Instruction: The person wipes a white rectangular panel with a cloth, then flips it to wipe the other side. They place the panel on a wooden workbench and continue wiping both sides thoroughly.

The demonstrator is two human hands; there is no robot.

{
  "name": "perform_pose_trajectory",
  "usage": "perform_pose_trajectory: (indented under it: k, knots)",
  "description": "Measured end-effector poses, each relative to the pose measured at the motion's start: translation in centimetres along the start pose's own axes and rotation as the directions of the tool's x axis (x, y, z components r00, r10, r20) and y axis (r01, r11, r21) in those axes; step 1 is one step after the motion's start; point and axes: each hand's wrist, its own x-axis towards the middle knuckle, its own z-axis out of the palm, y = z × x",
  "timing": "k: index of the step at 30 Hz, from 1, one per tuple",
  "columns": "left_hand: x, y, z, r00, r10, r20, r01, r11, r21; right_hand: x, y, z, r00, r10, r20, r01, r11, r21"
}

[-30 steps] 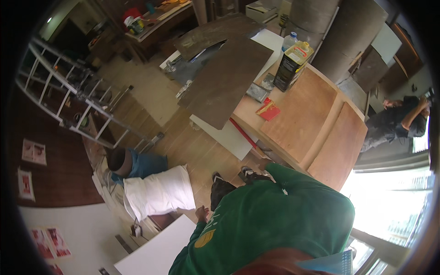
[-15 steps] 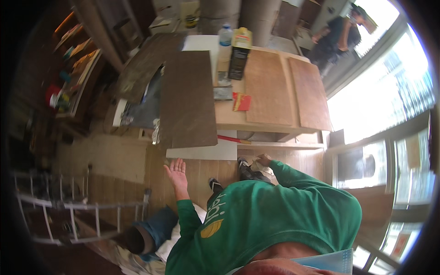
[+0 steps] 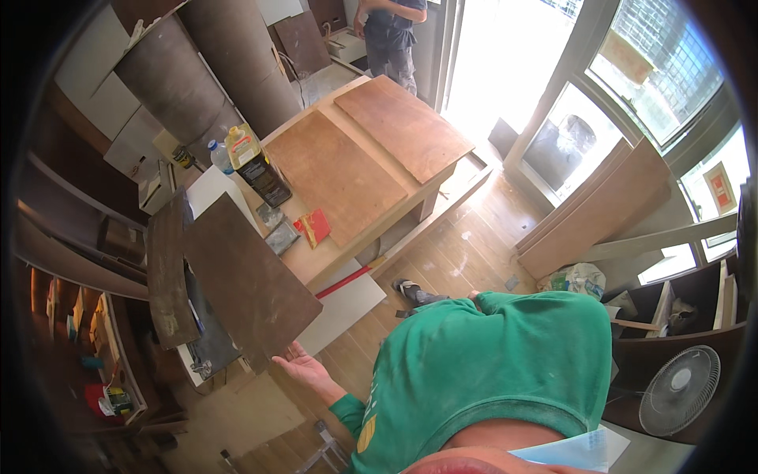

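Observation:
My left hand (image 3: 303, 370) is palm up with its fingers stretched out, at the near corner of a dark brown board (image 3: 249, 276). The fingertips meet or overlap the board's edge; I cannot tell whether they bear any weight. Only a bit of my right hand (image 3: 474, 295) shows past the green sleeve, low beside my body, its fingers hidden. The board lies tilted across the worktable's left end, its corner jutting over the edge. Beside it are a black can with a yellow top (image 3: 264, 175), a plastic bottle (image 3: 220, 157) and a red packet (image 3: 313, 227).
Two reddish-brown panels (image 3: 335, 178) (image 3: 404, 126) lie on the worktable. Under its near edge are a red strip (image 3: 343, 282) and a white sheet (image 3: 347, 312). Another person (image 3: 389, 39) stands beyond. A fan (image 3: 680, 389) and shelving are at right, a metal ladder (image 3: 322, 450) below.
My view has swung toward the right, bringing the fan and right-hand shelving into sight. My left hand has come up to the board's corner, still open. My right hand is now mostly hidden.

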Motion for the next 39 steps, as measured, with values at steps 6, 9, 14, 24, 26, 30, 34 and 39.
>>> perform_pose_trajectory:
  k: [6, 9, 14, 24, 26, 30, 34, 39]
  knots:
    - [1.6, 1.5, 3.4, 0.996, 0.012, 0.083, -0.021, 0.994, 0.105, 7.9, -1.7, 3.2, 0.997, -0.079, -0.023, 0.076, 0.988, -0.133]
    - [1.4, 0.9, 5.0, 0.994, 0.017, 0.11, -0.017, 1.0, 0.0, 14.9, -2.8, -0.1, 0.978, -0.134, -0.157, 0.075, 0.941, -0.331]
    - [1.4, 6.7, 5.7, 0.978, 0.199, 0.059, -0.199, 0.98, -0.009, 8.6, -16.3, -4.0, 0.955, -0.268, -0.124, 0.254, 0.96, -0.117]
    - [1.9, 6.8, 5.9, 0.968, 0.207, 0.143, -0.192, 0.975, -0.112, 2.2, -21.6, -9.6, 0.793, -0.577, -0.195, 0.607, 0.777, 0.168]
    - [1.2, 9.1, 3.8, 0.957, 0.254, 0.141, -0.244, 0.966, -0.088, -6.6, -26.4, -9.5, 0.71, -0.699, -0.087, 0.686, 0.658, 0.31]
    - [2.4, 9.8, 5.8, 0.939, 0.282, 0.196, -0.242, 0.948, -0.207, -16.1, -31.2, -12.6, 0.723, -0.686, 0.082, 0.313, 0.431, 0.846]
    - [4.4, 11.1, 9.1, 0.912, 0.321, 0.256, -0.234, 0.919, -0.318, -16.3, -39.0, -13.8, 0.652, -0.735, 0.188, 0.073, 0.307, 0.949]
    - [2.5, 15.0, 12.0, 0.88, 0.393, 0.266, -0.291, 0.89, -0.352, -23.5, -51.8, -10.7, 0.437, -0.895, 0.09, 0.061, 0.129, 0.99]
